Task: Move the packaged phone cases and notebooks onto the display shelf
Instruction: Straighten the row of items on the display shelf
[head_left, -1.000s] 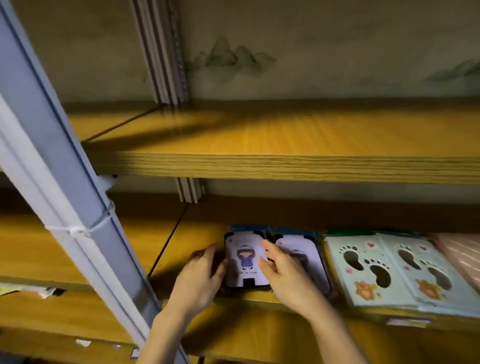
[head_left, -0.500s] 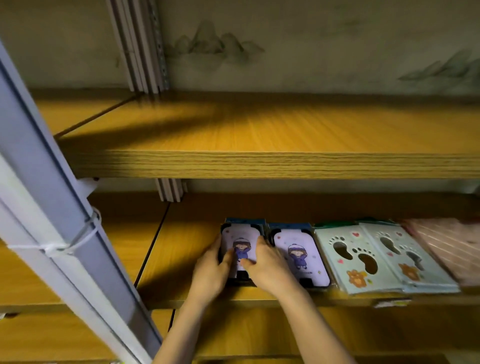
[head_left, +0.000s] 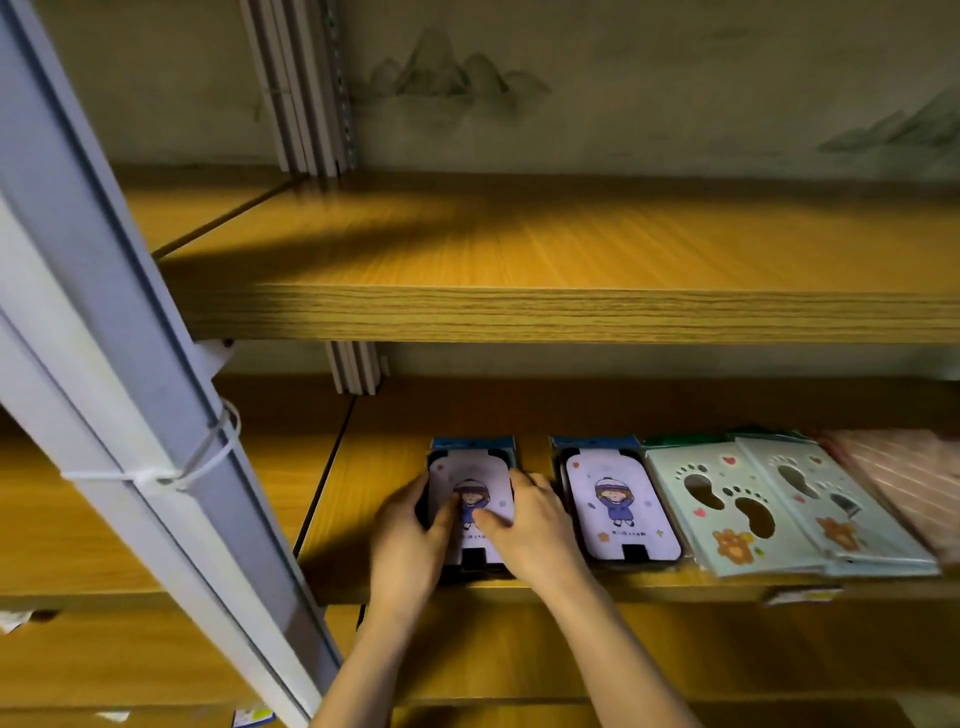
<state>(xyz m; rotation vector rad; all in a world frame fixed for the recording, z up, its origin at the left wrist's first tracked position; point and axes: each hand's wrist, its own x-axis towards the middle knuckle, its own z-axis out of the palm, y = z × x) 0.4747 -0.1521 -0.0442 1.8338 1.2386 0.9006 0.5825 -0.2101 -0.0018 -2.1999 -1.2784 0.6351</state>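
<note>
A packaged phone case (head_left: 480, 480) with a cartoon child in a blue coat lies flat on the middle wooden shelf (head_left: 363, 519). My left hand (head_left: 408, 535) grips its left edge, thumb on the front. My right hand (head_left: 535, 530) grips its right edge, thumb also on the front. A second, matching phone case (head_left: 621, 506) lies a small gap to the right. Beside that lie two pale green footprint-pattern packages (head_left: 727, 509), overlapping, then a pink striped package (head_left: 904, 483) at the far right.
An upper wooden shelf (head_left: 571, 312) juts out above the hands. A grey-and-white metal upright (head_left: 130, 415) with a white zip tie slants across the left. Lower shelves (head_left: 493, 654) sit beneath my forearms. A painted wall closes the back.
The left phone case has slid left, opening a gap between it and its twin. Both hands went from resting on it to gripping its two sides. The camera moved closer.
</note>
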